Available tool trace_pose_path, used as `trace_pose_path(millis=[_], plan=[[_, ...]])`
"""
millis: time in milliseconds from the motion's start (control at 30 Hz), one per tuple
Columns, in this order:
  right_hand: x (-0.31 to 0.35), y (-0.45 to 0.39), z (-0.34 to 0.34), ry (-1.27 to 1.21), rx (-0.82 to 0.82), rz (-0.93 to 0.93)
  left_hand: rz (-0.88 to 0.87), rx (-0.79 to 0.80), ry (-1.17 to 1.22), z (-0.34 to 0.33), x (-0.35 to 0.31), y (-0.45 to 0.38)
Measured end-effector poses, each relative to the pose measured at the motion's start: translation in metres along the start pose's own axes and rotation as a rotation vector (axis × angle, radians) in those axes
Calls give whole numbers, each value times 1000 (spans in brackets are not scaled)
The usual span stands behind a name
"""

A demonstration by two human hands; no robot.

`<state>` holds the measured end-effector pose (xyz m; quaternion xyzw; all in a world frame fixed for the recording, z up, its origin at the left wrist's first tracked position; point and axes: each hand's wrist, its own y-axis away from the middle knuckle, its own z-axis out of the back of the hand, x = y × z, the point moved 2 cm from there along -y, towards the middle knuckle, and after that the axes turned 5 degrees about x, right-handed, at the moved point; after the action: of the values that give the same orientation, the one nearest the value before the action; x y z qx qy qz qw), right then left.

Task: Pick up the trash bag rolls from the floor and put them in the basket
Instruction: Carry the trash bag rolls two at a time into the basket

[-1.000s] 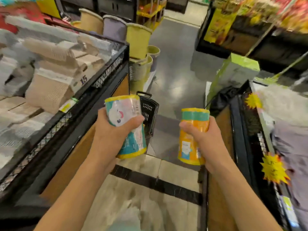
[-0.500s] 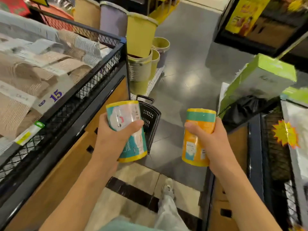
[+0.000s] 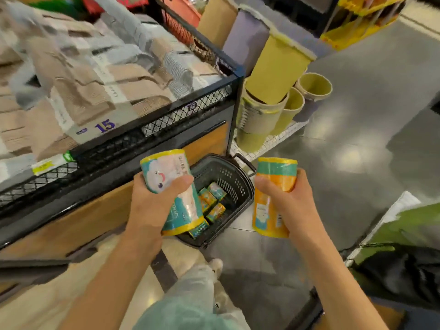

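Left grip: the left hand (image 3: 152, 206) wraps round the middle of a teal roll (image 3: 170, 189), tilted, thumb across its front.
Right grip: the right hand (image 3: 289, 203) clasps an orange roll (image 3: 271, 198) near its upper half, upright.
Basket (image 3: 228, 177): on the floor, below and between both grips, several small rolls (image 3: 210, 206) already inside.
Handling: probably light, firm cylinders in slick film; a mid-body wrap looks safest against slipping.
Next: lower both over the basket's opening before letting go.

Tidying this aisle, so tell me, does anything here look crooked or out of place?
Yes: the yellow bin at the display's end leans tilted in the stacked bins instead of nesting straight. The basket sits on the floor.
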<state>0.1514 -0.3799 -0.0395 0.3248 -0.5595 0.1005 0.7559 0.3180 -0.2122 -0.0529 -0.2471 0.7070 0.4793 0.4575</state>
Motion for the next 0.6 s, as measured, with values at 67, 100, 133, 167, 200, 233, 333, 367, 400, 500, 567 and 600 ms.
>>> trace_pose_path(millis=[67, 100, 133, 167, 200, 233, 333, 367, 400, 500, 567, 600], plan=[[7, -30, -4, 26, 78, -8, -10, -58, 37, -3, 1, -12], [10, -44, -8, 42, 117, -10, -10, -86, 50, -4, 2, -19], [14, -58, -13, 55, 153, -11, -7, -117, 67, -5, 3, -26], [18, -72, -18, 67, 184, -8, -5, -149, 90, -6, 4, -33], [22, -85, -24, 82, 214, -5, -4, -181, 113, -6, 4, -41], [26, -97, -30, 101, 243, -2, -2, -213, 131, -7, 3, -48], [37, -132, -46, 158, 325, -10, 7, -290, 162, -11, 2, -70], [39, -143, -50, 170, 353, -11, 6, -305, 163, -12, 3, -76], [41, -154, -55, 190, 381, -5, 8, -320, 162, -15, 3, -82], [43, -187, -70, 275, 454, 17, 31, -386, 142, -20, 9, -102], [38, -209, -83, 308, 504, 5, 53, -425, 142, -21, 18, -117], [34, -220, -90, 329, 532, -7, 65, -439, 137, -21, 25, -124]])
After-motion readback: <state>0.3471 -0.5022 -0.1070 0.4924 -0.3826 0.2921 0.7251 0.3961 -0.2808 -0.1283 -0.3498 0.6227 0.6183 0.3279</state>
